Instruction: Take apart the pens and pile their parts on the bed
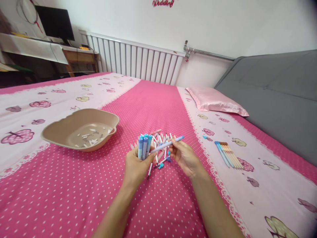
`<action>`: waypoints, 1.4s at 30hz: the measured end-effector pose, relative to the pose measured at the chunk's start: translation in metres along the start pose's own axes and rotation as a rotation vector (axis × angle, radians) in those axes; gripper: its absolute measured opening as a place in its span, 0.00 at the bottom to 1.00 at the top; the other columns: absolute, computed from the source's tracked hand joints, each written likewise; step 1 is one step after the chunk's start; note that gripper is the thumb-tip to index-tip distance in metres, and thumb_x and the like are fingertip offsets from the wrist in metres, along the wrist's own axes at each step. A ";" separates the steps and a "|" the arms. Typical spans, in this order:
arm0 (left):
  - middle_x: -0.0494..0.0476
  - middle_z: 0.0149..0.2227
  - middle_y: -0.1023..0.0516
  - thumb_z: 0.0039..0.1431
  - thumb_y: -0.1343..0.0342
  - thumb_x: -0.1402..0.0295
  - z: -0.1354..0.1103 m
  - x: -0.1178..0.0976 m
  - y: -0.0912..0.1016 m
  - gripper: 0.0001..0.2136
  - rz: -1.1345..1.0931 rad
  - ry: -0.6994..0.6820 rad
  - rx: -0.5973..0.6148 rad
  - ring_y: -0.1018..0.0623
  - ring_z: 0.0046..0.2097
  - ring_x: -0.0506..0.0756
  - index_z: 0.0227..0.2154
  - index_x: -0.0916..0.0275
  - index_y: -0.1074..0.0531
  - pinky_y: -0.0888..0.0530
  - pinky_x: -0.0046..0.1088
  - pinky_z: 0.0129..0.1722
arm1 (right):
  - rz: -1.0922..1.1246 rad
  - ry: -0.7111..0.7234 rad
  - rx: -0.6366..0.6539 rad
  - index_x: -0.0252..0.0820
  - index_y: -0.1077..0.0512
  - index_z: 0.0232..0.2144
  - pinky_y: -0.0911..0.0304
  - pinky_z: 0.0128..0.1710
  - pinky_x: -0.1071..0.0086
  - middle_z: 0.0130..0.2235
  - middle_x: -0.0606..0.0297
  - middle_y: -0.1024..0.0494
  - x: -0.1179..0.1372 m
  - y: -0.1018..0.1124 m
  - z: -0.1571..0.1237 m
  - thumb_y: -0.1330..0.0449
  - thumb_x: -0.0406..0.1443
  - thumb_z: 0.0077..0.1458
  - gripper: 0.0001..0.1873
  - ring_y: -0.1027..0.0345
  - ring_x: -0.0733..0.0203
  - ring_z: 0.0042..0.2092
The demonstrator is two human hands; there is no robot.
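Gripping blue pens in left hand, lavender pen, probably capped, pinched in right hand

My pens are turquoise and soft periwinkle blue. My bedspread pairs deep pink, dotted white, with pale, tree-printed panels; the basin is beige, the pillow light pink.

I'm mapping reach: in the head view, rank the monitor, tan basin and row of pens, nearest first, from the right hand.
1. Row of pens: right of the right hand.
2. Tan basin: on the left.
3. Monitor: far left, on the desk.
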State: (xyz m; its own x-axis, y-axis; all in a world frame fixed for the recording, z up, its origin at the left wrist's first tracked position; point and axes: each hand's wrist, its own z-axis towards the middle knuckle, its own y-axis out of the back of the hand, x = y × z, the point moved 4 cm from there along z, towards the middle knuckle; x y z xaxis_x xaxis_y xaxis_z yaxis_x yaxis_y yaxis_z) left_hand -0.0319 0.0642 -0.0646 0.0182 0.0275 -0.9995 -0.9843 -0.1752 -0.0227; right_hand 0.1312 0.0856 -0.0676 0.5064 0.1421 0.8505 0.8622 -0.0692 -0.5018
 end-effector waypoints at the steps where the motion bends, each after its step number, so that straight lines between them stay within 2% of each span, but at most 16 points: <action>1: 0.49 0.16 0.29 0.37 0.35 0.65 0.001 0.002 0.000 0.12 0.009 -0.006 0.001 0.33 0.18 0.47 0.25 0.67 0.26 0.36 0.21 0.19 | -0.005 0.004 0.004 0.38 0.31 0.25 0.44 0.21 0.79 0.22 0.71 0.31 0.000 0.000 0.000 0.30 0.40 0.37 0.16 0.39 0.71 0.24; 6: 0.52 0.15 0.29 0.41 0.38 0.56 0.004 0.016 0.001 0.16 -0.057 0.059 0.000 0.32 0.18 0.48 0.20 0.67 0.28 0.36 0.22 0.18 | -0.011 0.030 0.031 0.37 0.29 0.26 0.44 0.21 0.79 0.23 0.70 0.31 0.000 -0.002 0.000 0.30 0.40 0.37 0.16 0.39 0.71 0.25; 12: 0.53 0.15 0.29 0.39 0.36 0.57 0.000 0.009 -0.001 0.17 -0.144 0.200 -0.020 0.30 0.18 0.48 0.19 0.69 0.29 0.34 0.22 0.18 | 0.019 0.023 0.048 0.37 0.29 0.27 0.43 0.21 0.80 0.24 0.70 0.31 -0.002 -0.002 0.000 0.30 0.40 0.36 0.16 0.38 0.71 0.25; 14: 0.52 0.17 0.28 0.37 0.35 0.60 0.000 0.004 -0.001 0.16 -0.132 0.168 -0.027 0.30 0.18 0.48 0.23 0.69 0.27 0.33 0.22 0.19 | 0.023 0.030 0.034 0.38 0.29 0.26 0.43 0.21 0.80 0.24 0.70 0.31 -0.001 -0.002 0.000 0.30 0.40 0.37 0.16 0.39 0.71 0.25; 17: 0.53 0.24 0.23 0.31 0.32 0.67 0.000 -0.003 -0.001 0.20 -0.107 0.060 -0.022 0.28 0.22 0.48 0.32 0.67 0.26 0.31 0.22 0.22 | 0.014 0.033 -0.003 0.37 0.30 0.25 0.44 0.20 0.81 0.23 0.71 0.31 -0.002 0.000 0.000 0.30 0.41 0.36 0.17 0.39 0.71 0.25; 20: 0.50 0.22 0.25 0.34 0.34 0.70 0.000 -0.003 -0.001 0.14 -0.019 0.000 -0.001 0.30 0.22 0.47 0.28 0.67 0.26 0.33 0.21 0.22 | -0.017 0.028 -0.009 0.37 0.30 0.24 0.44 0.20 0.80 0.22 0.70 0.31 -0.003 -0.002 0.000 0.30 0.42 0.35 0.17 0.40 0.71 0.24; 23: 0.48 0.17 0.30 0.39 0.36 0.67 0.002 0.004 0.000 0.10 0.052 -0.011 0.004 0.33 0.19 0.46 0.25 0.67 0.27 0.35 0.20 0.20 | -0.029 0.036 -0.004 0.37 0.30 0.24 0.44 0.19 0.80 0.21 0.71 0.31 -0.004 -0.003 0.000 0.30 0.42 0.35 0.17 0.40 0.71 0.23; 28: 0.51 0.17 0.29 0.43 0.39 0.59 0.007 0.020 0.005 0.14 0.017 0.091 -0.008 0.31 0.19 0.49 0.24 0.68 0.29 0.34 0.23 0.20 | 0.033 0.108 -0.041 0.37 0.29 0.25 0.44 0.21 0.81 0.23 0.71 0.30 0.003 0.005 0.003 0.29 0.41 0.34 0.18 0.39 0.72 0.24; 33: 0.53 0.17 0.28 0.42 0.39 0.58 0.008 0.017 0.008 0.16 -0.037 0.158 -0.052 0.30 0.19 0.49 0.21 0.69 0.31 0.33 0.23 0.20 | 0.124 0.183 -0.111 0.39 0.28 0.24 0.41 0.21 0.81 0.25 0.71 0.28 0.017 0.016 0.006 0.29 0.39 0.36 0.15 0.37 0.72 0.26; 37: 0.53 0.17 0.29 0.42 0.40 0.56 0.009 0.018 0.007 0.17 0.014 0.142 -0.028 0.30 0.19 0.50 0.20 0.68 0.31 0.33 0.24 0.21 | 0.052 0.087 -0.032 0.39 0.25 0.29 0.39 0.22 0.81 0.33 0.66 0.25 0.010 0.005 0.002 0.30 0.40 0.37 0.15 0.32 0.69 0.31; 40: 0.54 0.16 0.30 0.44 0.41 0.54 0.010 0.024 0.005 0.18 0.146 0.100 0.031 0.31 0.19 0.50 0.18 0.66 0.32 0.35 0.24 0.20 | -0.028 0.043 0.024 0.36 0.24 0.31 0.42 0.20 0.83 0.29 0.65 0.25 0.001 -0.004 0.002 0.31 0.40 0.38 0.16 0.33 0.71 0.27; 42: 0.54 0.16 0.30 0.45 0.42 0.54 0.010 0.026 0.007 0.18 0.238 0.074 0.055 0.31 0.19 0.50 0.17 0.66 0.33 0.37 0.24 0.19 | -0.045 0.090 -0.024 0.35 0.23 0.29 0.41 0.20 0.83 0.25 0.67 0.26 0.000 0.001 0.005 0.31 0.39 0.39 0.14 0.36 0.73 0.24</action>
State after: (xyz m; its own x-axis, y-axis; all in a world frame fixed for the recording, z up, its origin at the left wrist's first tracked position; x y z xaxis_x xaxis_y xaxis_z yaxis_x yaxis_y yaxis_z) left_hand -0.0399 0.0739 -0.0909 -0.2047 -0.0803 -0.9755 -0.9703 -0.1143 0.2130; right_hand 0.1323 0.0909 -0.0688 0.4657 0.0568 0.8831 0.8834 -0.0882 -0.4602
